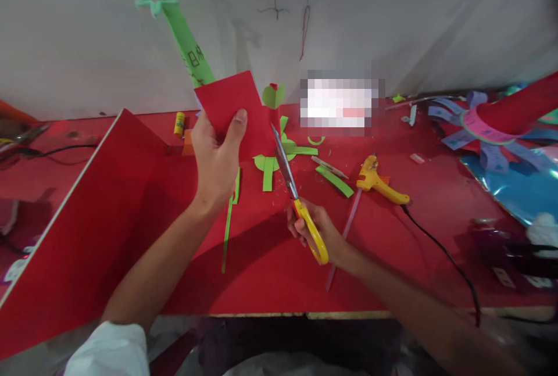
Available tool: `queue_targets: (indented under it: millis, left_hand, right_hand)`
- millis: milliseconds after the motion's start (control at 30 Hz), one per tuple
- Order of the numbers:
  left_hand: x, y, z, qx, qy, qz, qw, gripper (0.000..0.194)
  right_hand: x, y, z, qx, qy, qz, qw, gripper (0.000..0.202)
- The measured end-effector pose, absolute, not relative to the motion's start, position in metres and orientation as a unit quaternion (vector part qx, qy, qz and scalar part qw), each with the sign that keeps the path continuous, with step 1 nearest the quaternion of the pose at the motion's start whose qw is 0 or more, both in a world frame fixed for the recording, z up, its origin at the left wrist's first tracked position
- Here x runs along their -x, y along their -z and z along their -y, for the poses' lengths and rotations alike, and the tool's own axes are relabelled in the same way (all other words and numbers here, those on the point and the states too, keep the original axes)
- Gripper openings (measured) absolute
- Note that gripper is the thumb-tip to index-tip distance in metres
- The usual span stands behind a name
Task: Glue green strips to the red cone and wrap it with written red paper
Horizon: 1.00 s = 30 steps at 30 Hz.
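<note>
The left hand (217, 158) holds a paper sheet (238, 111) up over the table (270, 283), the scissors (296, 196) in the right hand (316, 231) just to its right — a glue gun (379, 181) lies farther right, a large board (87, 231) leans at the left.

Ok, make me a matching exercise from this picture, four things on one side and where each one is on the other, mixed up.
Things:
1. red paper
2. scissors
3. glue gun
4. glue stick

Places:
A. lying on the red table, right of the scissors
B. held up in the left hand
C. near the wall, left of the held paper
D. gripped in the right hand

Pairs: 1-B, 2-D, 3-A, 4-C
</note>
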<state>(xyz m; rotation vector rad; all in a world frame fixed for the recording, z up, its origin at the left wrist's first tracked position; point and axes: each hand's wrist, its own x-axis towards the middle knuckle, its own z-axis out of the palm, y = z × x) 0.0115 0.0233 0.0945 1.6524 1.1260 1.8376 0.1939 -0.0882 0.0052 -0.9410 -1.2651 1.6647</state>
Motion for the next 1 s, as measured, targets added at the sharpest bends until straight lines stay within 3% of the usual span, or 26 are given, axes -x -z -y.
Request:
queue_targets:
  millis: [433,1000]
  left_hand:
    - [-0.013,-0.097,-0.023,-0.586,-0.674,-0.386,0.233,0.028]
    - [-0.013,-0.093,-0.022,-0.617,-0.642,-0.407,0.205,0.038]
  right_hand:
    - [-0.195,-0.009,0.088,0.397,-0.664,0.493,0.398,0.06]
    - [-0.193,-0.021,0.087,0.441,-0.678,0.453,0.375,0.055]
